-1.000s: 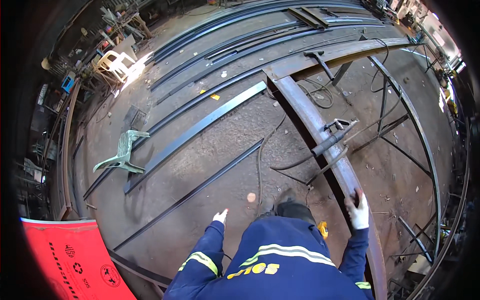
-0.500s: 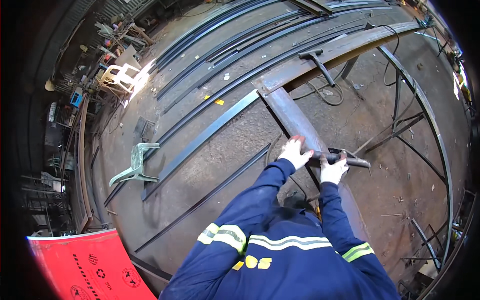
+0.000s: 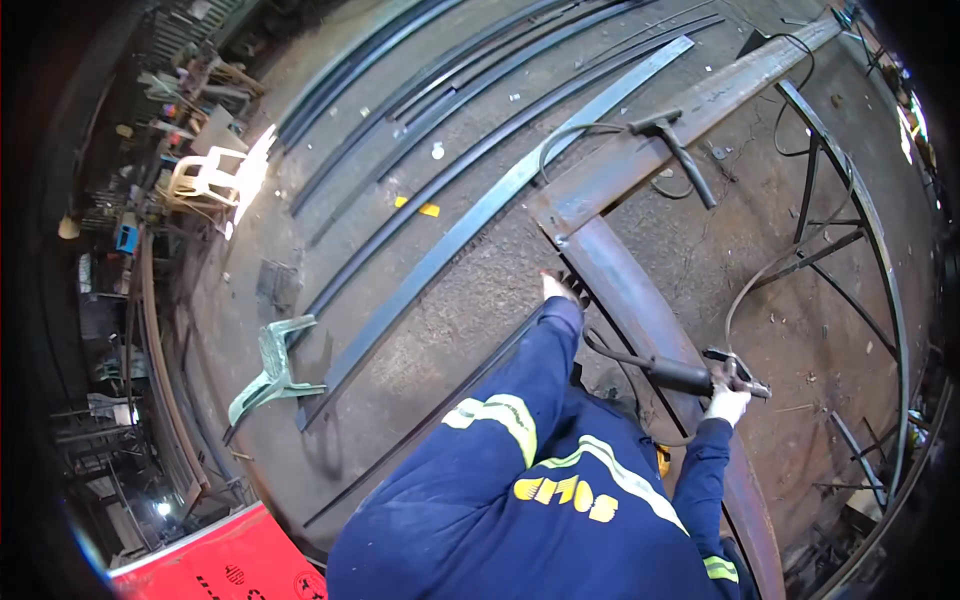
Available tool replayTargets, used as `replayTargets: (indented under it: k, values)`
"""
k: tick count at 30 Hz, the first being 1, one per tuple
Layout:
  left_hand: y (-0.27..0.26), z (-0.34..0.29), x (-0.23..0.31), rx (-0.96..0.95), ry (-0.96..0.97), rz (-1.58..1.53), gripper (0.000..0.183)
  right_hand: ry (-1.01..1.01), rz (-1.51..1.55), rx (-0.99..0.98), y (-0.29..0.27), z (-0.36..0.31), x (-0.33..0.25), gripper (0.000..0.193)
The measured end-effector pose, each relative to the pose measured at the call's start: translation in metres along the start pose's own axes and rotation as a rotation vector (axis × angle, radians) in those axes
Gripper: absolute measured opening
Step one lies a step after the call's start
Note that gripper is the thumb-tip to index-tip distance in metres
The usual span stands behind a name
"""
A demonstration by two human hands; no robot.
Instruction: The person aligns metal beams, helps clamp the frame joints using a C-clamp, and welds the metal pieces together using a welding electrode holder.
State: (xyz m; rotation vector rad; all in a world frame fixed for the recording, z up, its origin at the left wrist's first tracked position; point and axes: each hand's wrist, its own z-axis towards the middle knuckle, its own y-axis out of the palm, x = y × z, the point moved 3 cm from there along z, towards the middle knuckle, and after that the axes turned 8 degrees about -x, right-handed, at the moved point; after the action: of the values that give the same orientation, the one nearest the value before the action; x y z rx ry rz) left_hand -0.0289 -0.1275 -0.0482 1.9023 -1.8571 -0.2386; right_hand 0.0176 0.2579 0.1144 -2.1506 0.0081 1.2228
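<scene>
A rusty steel beam [image 3: 640, 285] runs from below my right arm up to a corner, where it meets a second beam [image 3: 735, 95]. My right hand [image 3: 730, 400] is closed around the far end of a dark cylindrical tool [image 3: 680, 375], held across the first beam; a cable trails from its left end. Beside the beam's left edge, near the corner, my left hand [image 3: 562, 287] has its fingers apart and holds nothing that I can see. Whether those fingertips touch the steel is unclear. A hammer [image 3: 682, 160] with a metal handle lies on the second beam.
Long steel bars [image 3: 500, 185] lie on the floor at the left and far side. A green plastic chair [image 3: 275, 370] stands to the left, a pale chair [image 3: 205, 180] beyond it. A curved steel frame [image 3: 880, 250] stands at the right. A red sheet [image 3: 230, 560] is at lower left.
My left hand has let go of the tool and moved left and up to the beam's edge. The right hand has shifted right and nearer with the tool. The whole view has turned.
</scene>
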Motion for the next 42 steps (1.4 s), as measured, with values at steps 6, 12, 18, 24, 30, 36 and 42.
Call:
replayTargets:
  k: [6, 12, 18, 24, 30, 36, 42]
  values:
    - [0.022, 0.071, -0.016, -0.313, -0.02, -0.22, 0.068, 0.264, 0.052, 0.083, 0.012, -0.001, -0.009, 0.055]
    - [-0.018, 0.101, -0.006, -0.206, 0.247, 0.188, 0.033, 0.13, -0.159, 0.213, 0.037, 0.007, -0.006, 0.057]
    - [-0.007, 0.082, 0.035, -0.137, 0.229, 0.667, 0.035, 0.367, 0.014, 0.274, 0.048, -0.004, -0.014, 0.052]
    - [0.006, 0.077, 0.048, -0.293, 0.271, 1.05, 0.018, 0.389, -0.018, 0.215, -0.002, 0.045, 0.064, 0.041]
    - [-0.013, 0.064, 0.091, -0.475, -0.157, 0.954, 0.031, 0.261, -0.329, 0.358, 0.034, 0.0, 0.024, 0.084]
    - [-0.043, 0.02, 0.16, -0.62, -0.145, 1.747, 0.032, 0.006, -0.294, 0.278, 0.022, -0.051, 0.003, 0.105]
    - [0.021, -0.094, 0.142, -0.813, -0.06, 1.719, 0.031, -0.022, -0.261, 0.39, -0.005, -0.057, -0.043, 0.095]
